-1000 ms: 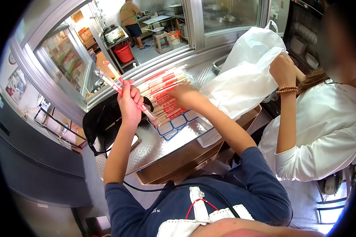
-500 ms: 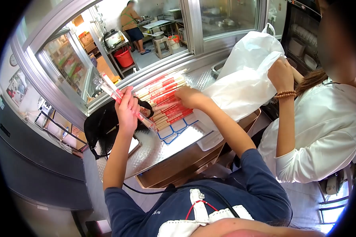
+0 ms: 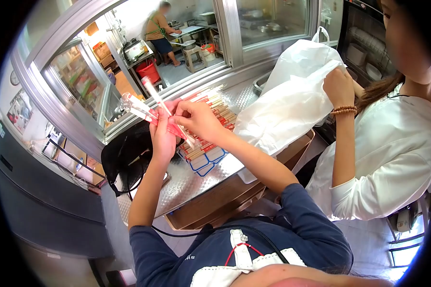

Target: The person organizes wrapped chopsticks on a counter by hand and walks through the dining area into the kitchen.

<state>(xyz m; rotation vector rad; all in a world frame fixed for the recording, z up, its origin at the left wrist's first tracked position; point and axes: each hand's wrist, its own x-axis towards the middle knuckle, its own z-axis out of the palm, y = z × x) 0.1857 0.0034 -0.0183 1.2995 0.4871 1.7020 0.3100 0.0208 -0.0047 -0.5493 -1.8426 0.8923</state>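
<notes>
My left hand (image 3: 163,138) is closed around a few paper-and-plastic wrapped chopsticks (image 3: 138,106) with red printing, which point up and to the left. My right hand (image 3: 198,122) pinches another wrapped pair of chopsticks (image 3: 153,92) against the bundle, its upper end standing clear of the others. Behind and below my hands, a pile of red-and-white wrapped chopsticks (image 3: 221,111) lies on the metal counter (image 3: 177,193), partly hidden by my right hand. A blue-outlined item (image 3: 207,167) lies at the pile's near end.
A black bag (image 3: 122,150) sits left of the pile. On the right, a person in a white top (image 3: 378,158) holds a large white plastic bag (image 3: 287,95). Beyond the window frame (image 3: 230,38), another person (image 3: 160,33) stands in the kitchen. An open drawer (image 3: 215,205) is below the counter.
My right hand has come away from the pile and moved left to my left hand, bringing a wrapped pair of chopsticks. The person in the kitchen has shifted posture.
</notes>
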